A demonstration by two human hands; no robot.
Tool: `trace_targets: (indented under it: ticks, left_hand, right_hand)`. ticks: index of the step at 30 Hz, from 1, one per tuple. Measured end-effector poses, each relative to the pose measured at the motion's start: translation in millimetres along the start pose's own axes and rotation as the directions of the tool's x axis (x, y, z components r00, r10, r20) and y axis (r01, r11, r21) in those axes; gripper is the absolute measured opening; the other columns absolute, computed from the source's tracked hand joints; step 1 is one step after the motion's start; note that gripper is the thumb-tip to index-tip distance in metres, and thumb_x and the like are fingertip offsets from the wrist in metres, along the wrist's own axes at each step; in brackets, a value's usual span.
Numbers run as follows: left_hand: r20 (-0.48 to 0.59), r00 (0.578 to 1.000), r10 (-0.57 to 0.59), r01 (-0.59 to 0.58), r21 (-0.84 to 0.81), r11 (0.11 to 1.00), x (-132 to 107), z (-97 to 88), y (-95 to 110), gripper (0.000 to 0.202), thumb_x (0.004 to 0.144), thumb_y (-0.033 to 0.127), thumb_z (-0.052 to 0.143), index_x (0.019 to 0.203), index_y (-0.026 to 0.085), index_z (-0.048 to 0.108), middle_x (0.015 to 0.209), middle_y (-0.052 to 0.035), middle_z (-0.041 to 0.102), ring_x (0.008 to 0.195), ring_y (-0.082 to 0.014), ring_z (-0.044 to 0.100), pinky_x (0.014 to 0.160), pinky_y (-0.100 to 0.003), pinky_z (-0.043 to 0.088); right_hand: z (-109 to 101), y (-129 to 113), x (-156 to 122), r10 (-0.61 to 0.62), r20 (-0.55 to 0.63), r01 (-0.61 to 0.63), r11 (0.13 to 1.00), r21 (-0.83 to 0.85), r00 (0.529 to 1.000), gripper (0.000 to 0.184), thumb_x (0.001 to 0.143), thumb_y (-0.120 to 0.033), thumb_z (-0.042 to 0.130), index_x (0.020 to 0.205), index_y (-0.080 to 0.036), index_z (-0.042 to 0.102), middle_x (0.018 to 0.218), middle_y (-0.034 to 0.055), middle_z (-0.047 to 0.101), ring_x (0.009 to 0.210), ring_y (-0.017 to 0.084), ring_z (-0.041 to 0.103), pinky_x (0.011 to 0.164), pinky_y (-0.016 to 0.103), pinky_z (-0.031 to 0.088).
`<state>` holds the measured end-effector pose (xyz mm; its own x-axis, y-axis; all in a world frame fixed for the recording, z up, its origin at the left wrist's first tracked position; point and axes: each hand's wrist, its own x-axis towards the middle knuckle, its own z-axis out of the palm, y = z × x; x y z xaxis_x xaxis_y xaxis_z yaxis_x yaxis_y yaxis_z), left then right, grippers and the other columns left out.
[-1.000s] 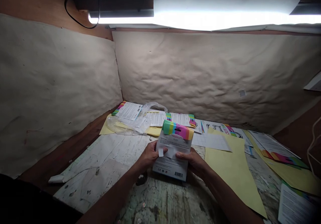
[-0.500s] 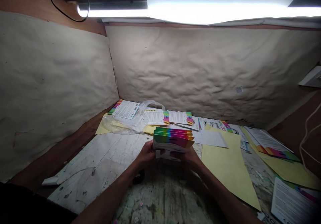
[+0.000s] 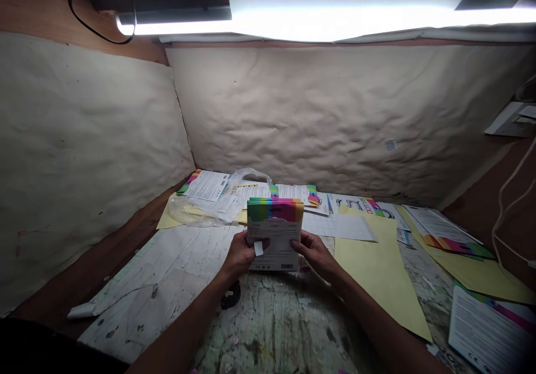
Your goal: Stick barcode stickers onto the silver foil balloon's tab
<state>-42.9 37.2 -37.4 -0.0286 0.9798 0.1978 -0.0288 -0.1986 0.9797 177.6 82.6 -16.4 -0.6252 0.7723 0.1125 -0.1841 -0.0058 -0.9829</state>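
Between my two hands stands a stack of flat printed packages [image 3: 276, 234], upright on the worn table. Its top band runs green, purple and orange with a hang slot; the white face below carries small print and a barcode. My left hand [image 3: 242, 255] grips the left edge, thumb on the front face. A small white paper piece [image 3: 258, 248] shows at that thumb. The right edge is held by my right hand [image 3: 315, 253], its thumb also pressed on the face. Fingers behind the stack are hidden. Near my left wrist lies a small black object [image 3: 230, 296].
Along the back wall lie more printed packages [image 3: 207, 185] and a crumpled clear plastic bag [image 3: 226, 206]. Yellow paper sheets [image 3: 377, 273] spread to the right, with another package [image 3: 488, 329] at the front right corner. A tube light [image 3: 180, 28] hangs low overhead.
The stack has tipped from leaning, with its top edges fanned, to upright with the edges nearly even and the front face showing. Both hands keep their hold.
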Motion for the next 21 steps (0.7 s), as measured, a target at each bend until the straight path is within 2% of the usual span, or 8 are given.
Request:
trace_targets:
  ticks: [4,7,13,21]
  left_hand:
    - [0.033,0.999,-0.006,0.007,-0.035,0.999,1,-0.7,1,0.037,0.067,0.028,0.08,0.1,0.012,0.072,0.09,-0.0086,0.073,0.081,-0.0263,0.067,0.07,-0.032,0.053]
    - [0.06,0.998,0.002,0.002,-0.064,0.998,0,-0.2,2,0.038,0.067,0.031,0.08,0.099,0.012,0.073,0.091,-0.0087,0.073,0.084,-0.0269,0.067,0.071,-0.032,0.052]
    - [0.1,0.995,-0.008,0.016,-0.084,0.996,1,-4.1,10,0.042,0.072,0.035,0.077,0.107,0.013,0.07,0.096,-0.0098,0.072,0.087,-0.0272,0.066,0.073,-0.033,0.052]
    - [-0.024,1.0,-0.002,0.002,-0.014,1.0,4,-0.6,2,0.039,0.069,0.033,0.078,0.102,0.012,0.071,0.094,-0.0093,0.072,0.086,-0.0266,0.066,0.073,-0.032,0.051]
  right_hand:
    - [-4,3,2,0.014,-0.022,-0.013,1.0,0.027,1.0,0.035,0.077,-0.035,0.074,0.109,-0.019,0.069,0.105,0.0072,0.072,0.095,0.025,0.066,0.089,0.042,0.05]
    - [-4,6,3,0.03,-0.046,-0.029,0.999,0.013,0.998,0.037,0.075,-0.034,0.076,0.108,-0.02,0.069,0.105,0.0072,0.072,0.093,0.025,0.066,0.086,0.041,0.051]
    - [-3,7,7,0.009,-0.014,-0.009,1.0,-0.004,1.0,0.036,0.074,-0.034,0.077,0.106,-0.021,0.069,0.104,0.0057,0.072,0.094,0.024,0.066,0.087,0.04,0.052]
    - [6,4,6,0.012,-0.101,-0.014,1.0,-0.012,0.995,0.038,0.069,-0.038,0.08,0.1,-0.019,0.07,0.1,0.0068,0.073,0.094,0.026,0.066,0.085,0.04,0.052]
